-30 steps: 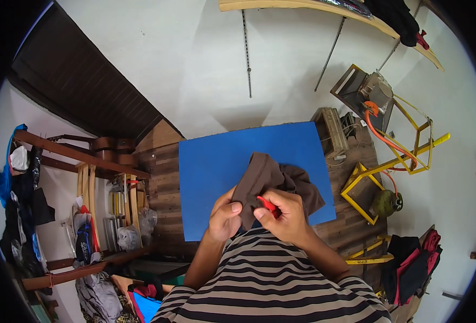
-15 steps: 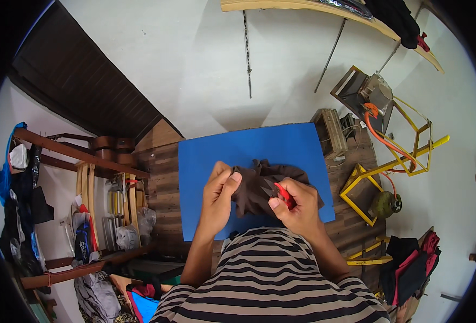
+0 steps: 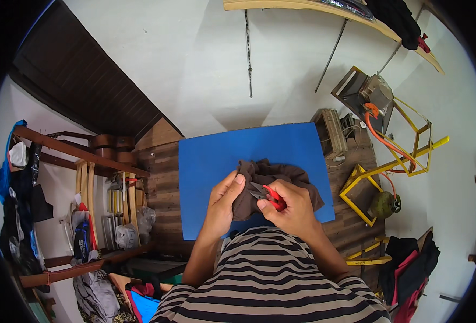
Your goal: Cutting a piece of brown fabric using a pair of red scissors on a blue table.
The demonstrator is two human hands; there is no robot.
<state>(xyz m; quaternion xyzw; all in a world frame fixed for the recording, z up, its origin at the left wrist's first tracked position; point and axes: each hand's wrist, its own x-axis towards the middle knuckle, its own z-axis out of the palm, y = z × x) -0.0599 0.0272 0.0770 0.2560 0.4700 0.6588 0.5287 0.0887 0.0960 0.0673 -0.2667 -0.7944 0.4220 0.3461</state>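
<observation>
A bunched piece of dark brown fabric (image 3: 286, 175) lies over the blue tabletop (image 3: 205, 156) in front of me. My left hand (image 3: 225, 196) pinches the fabric's left edge, thumb on top. In my right hand (image 3: 293, 207) is a pair of red-handled thread snips (image 3: 275, 200). Their two dark pointed blades stand apart and point left, over the fabric and close to my left thumb. Whether the blades touch the cloth I cannot tell.
A wooden box-like object (image 3: 330, 134) stands at the table's right. Beyond it are a yellow metal frame (image 3: 361, 188), an orange hose (image 3: 383, 139) and a green gas cylinder (image 3: 383, 204). On the left, a wooden rack (image 3: 82, 151) holds bags and cloths.
The snips have moved left, nearer my left hand, and show more of their blades. My left hand has shifted slightly lower and right, and the fabric at its left edge is regathered.
</observation>
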